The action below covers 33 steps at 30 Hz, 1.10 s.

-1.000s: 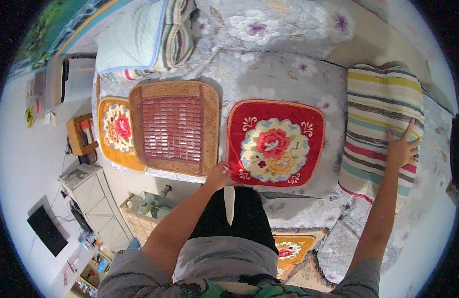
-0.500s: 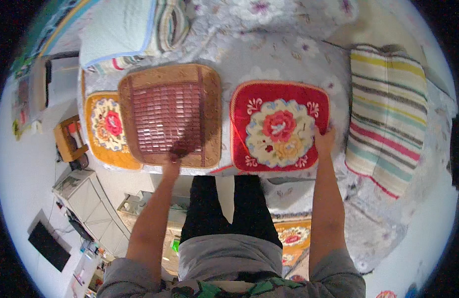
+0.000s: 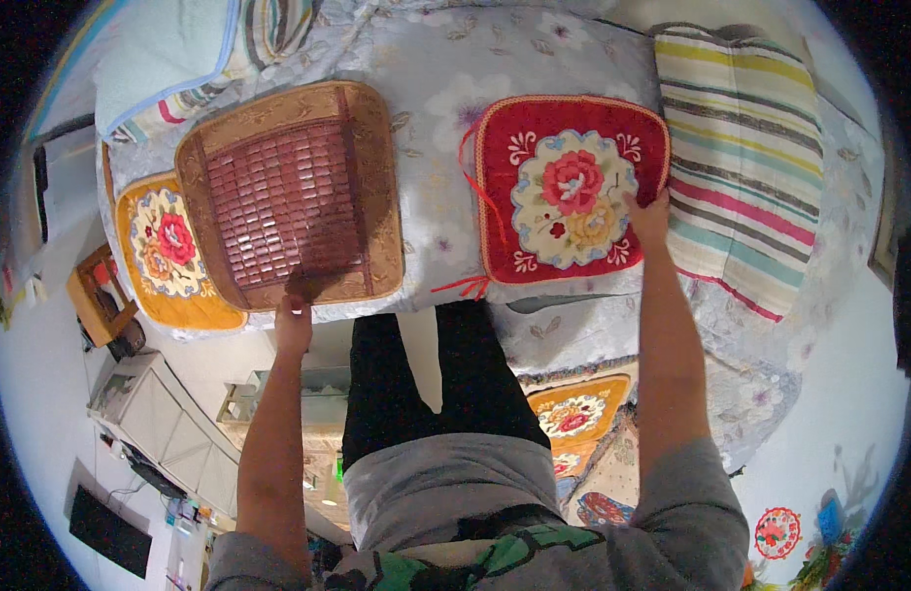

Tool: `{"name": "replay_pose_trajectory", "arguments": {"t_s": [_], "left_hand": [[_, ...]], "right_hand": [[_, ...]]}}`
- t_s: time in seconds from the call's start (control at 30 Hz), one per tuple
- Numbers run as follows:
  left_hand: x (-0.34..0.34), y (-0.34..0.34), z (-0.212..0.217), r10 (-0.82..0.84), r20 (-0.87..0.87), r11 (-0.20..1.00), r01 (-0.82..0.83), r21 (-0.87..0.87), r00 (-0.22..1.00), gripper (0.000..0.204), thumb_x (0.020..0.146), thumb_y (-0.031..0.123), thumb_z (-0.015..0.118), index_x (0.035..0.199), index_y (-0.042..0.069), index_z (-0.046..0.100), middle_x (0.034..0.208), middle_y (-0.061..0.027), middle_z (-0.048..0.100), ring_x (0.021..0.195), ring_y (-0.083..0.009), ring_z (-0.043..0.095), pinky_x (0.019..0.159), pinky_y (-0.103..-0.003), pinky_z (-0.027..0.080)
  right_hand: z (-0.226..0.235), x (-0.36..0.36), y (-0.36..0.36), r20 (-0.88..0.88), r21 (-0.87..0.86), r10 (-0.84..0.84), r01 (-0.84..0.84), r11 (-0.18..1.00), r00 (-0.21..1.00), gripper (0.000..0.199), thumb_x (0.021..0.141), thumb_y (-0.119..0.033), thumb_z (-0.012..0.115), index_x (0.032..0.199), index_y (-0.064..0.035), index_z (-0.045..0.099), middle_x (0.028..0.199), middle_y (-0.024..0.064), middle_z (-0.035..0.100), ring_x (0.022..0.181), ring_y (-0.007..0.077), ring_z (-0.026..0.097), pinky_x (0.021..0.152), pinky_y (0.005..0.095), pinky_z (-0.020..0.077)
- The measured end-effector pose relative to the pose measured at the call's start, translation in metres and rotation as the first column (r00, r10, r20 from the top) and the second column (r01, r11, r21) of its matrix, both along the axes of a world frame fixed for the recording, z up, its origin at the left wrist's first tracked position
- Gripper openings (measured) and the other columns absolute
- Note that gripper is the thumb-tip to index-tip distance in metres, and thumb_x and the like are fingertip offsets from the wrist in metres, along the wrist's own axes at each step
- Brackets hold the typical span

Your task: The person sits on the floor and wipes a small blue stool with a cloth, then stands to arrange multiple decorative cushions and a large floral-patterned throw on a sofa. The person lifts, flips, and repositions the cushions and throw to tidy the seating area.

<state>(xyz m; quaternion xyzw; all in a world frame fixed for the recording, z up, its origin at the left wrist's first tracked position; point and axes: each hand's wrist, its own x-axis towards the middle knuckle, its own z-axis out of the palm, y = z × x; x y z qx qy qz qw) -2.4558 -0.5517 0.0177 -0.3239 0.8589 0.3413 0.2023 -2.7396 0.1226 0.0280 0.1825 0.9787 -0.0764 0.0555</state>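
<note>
A brown seat pad (image 3: 288, 207) with a glossy woven-tile centre lies on the left of the bed, overlapping an orange floral seat pad (image 3: 168, 246). My left hand (image 3: 294, 323) is closed at the brown pad's near edge, thumb on top and the other fingers mostly hidden. To the right is a red seat pad (image 3: 505, 187) with a flower medallion and thin red ties (image 3: 467, 286). My right hand (image 3: 649, 219) is closed on its right edge, some fingertips lying over the pattern. This pad's right side meets a folded striped blanket (image 3: 736, 163).
Under these things spreads a grey floral quilt (image 3: 431, 108). A folded pale-blue towel (image 3: 160, 74) lies at the far left. Below the bed edge are another orange floral pad (image 3: 576, 406) and a white cabinet (image 3: 165, 409). My legs stand against the near edge.
The red pad has shifted right, up against the striped blanket, with my right hand on it. Its ties now show at its left. My left hand has slid down to the brown pad's near edge.
</note>
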Motion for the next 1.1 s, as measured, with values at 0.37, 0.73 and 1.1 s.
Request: {"name": "replay_pose_trajectory", "arguments": {"t_s": [0.37, 0.73, 1.1], "left_hand": [[-0.026, 0.087, 0.009, -0.125, 0.083, 0.978, 0.11, 0.175, 0.989, 0.015, 0.085, 0.014, 0.061, 0.096, 0.003, 0.059, 0.082, -0.0114, 0.065, 0.071, -0.0236, 0.064, 0.066, -0.035, 0.051], [-0.05, 0.338, 0.019, -0.684, -0.088, 0.593, 0.622, 0.512, 0.725, 0.025, 0.085, 0.017, 0.06, 0.103, 0.0, 0.057, 0.094, -0.0195, 0.063, 0.085, -0.0363, 0.064, 0.077, -0.044, 0.052], [-0.048, 0.422, -0.053, -0.904, -0.037, 0.364, 0.812, 0.456, 0.426, 0.022, 0.087, 0.019, 0.055, 0.098, -0.001, 0.057, 0.087, -0.0254, 0.063, 0.088, -0.0429, 0.062, 0.077, -0.052, 0.049]], "right_hand": [[-0.032, 0.248, -0.081, 0.534, -0.044, -0.522, 0.638, 0.769, 0.665, 0.05, 0.079, -0.04, 0.068, 0.105, 0.0019, 0.059, 0.1, 0.0218, 0.066, 0.094, 0.0388, 0.064, 0.085, 0.0454, 0.0484], [-0.068, 0.247, 0.043, 0.299, 0.131, -0.674, 0.671, 0.73, 0.675, 0.071, 0.083, -0.058, 0.055, 0.101, 0.0105, 0.061, 0.105, 0.0277, 0.062, 0.097, 0.0388, 0.063, 0.085, 0.0454, 0.05], [-0.098, 0.284, 0.216, 0.224, 0.153, -0.514, 0.491, 0.858, 0.828, 0.045, 0.087, -0.037, 0.051, 0.092, 0.0043, 0.067, 0.089, 0.0277, 0.066, 0.089, 0.0431, 0.064, 0.076, 0.0461, 0.0481]]}}
